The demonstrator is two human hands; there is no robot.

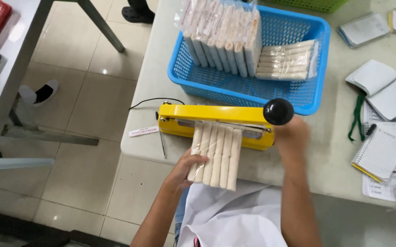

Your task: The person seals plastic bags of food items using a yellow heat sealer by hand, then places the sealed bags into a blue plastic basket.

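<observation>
A yellow heat sealer lies on the grey table, its arm ending in a black round knob. A clear bag of pale rolls has its top end tucked under the sealer's arm. My left hand holds the bag's lower left edge. My right hand sits just under the black knob, blurred, against the sealer's right end; whether it grips the handle is unclear.
A blue plastic basket behind the sealer holds several sealed bags of rolls. Notebooks and paper pads lie at the right. The sealer's black cord runs off the table's left edge. Tiled floor and table legs are at the left.
</observation>
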